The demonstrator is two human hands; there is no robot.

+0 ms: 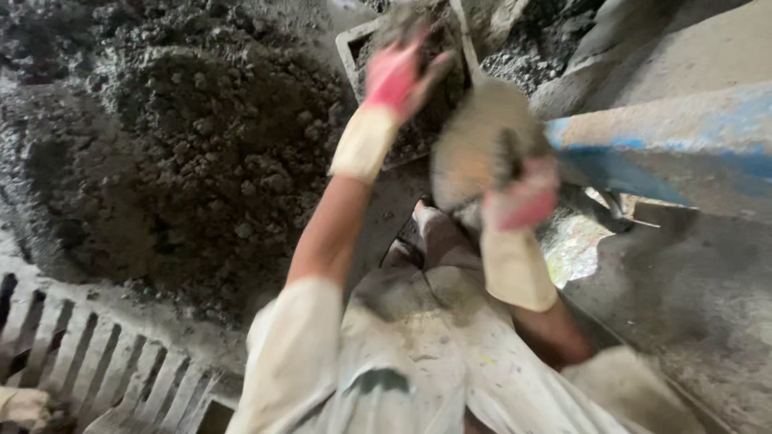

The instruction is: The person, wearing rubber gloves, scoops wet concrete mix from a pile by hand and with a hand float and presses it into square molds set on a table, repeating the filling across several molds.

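Both hands gloved: right hand [527,197] grips trowel [474,149] beside mould [347,50].

Mortar heap [201,145] blocks left; blue beam [667,137] right.

The mortar heap [193,153] lies left of the mould box [362,48]; the grate [96,362] lies below-left.

Two gloved hands [396,76], one shovel [482,145], one box mould [402,88], one mortar heap [201,161]
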